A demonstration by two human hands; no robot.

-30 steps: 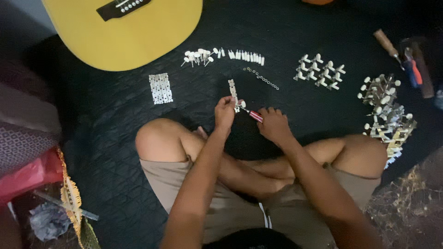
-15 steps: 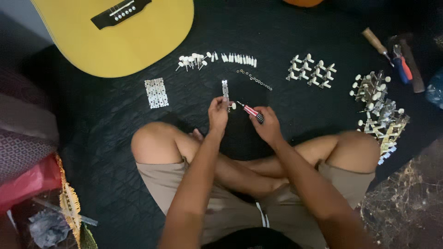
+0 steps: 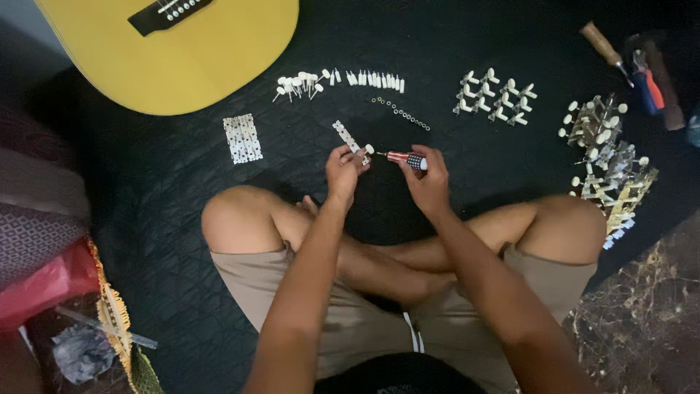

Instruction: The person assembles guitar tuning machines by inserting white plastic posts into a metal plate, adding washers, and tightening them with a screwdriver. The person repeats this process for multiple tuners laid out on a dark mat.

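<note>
Metal tuner plate (image 3: 348, 137), a narrow perforated strip, is sitting at frame centre, pinched at its lower end by the left hand (image 3: 343, 169). The right hand (image 3: 426, 182) is closing its grip around a small screwdriver (image 3: 403, 157) with a red, white and dark handle, tip pointing left toward a white tuner knob (image 3: 370, 149) on the strip.

Risks, as judged from this position:
- The strip is being supported at one end only; driver pressure could be twisting it out of the pinch.
- A slipping tip could be striking the left fingertips.
- A freed screw could be vanishing into the dark quilted mat (image 3: 175, 190), or mixing with the small washers (image 3: 401, 113) and white pegs (image 3: 302, 84) lying above.
</note>
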